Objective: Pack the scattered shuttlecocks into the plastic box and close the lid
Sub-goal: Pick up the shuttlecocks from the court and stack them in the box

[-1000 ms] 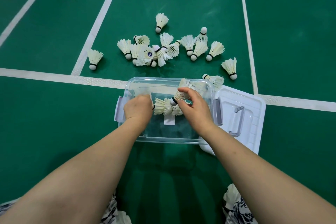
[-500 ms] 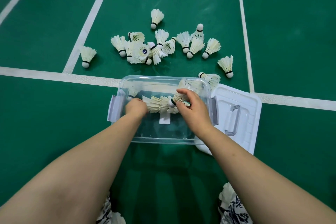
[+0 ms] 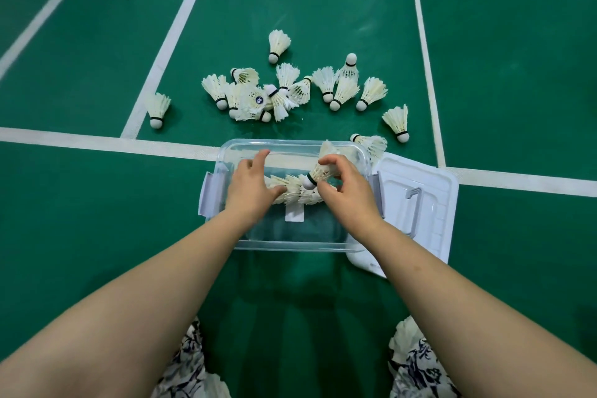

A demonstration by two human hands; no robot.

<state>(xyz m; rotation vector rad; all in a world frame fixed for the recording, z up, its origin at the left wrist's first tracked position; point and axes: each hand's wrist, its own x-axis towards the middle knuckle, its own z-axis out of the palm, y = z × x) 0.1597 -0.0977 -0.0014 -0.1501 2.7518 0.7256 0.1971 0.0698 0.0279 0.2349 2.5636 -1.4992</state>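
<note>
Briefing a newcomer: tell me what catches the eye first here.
White feather shuttlecocks lie scattered on the green court floor beyond the clear plastic box. Over the box, the right hand pinches one shuttlecock above a row already packed; the left hand is open beside it. The white lid lies off, at the box's right.

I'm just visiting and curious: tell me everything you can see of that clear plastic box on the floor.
The plastic box is a clear, rectangular tub with rounded corners, standing open on the green court floor. A pale grey latch hangs at each short end; a white label shows through it. A row of shuttlecocks lies inside. The left hand and the right hand, holding one shuttlecock, reach into it. Its white lid lies beside it, on the right.
</note>
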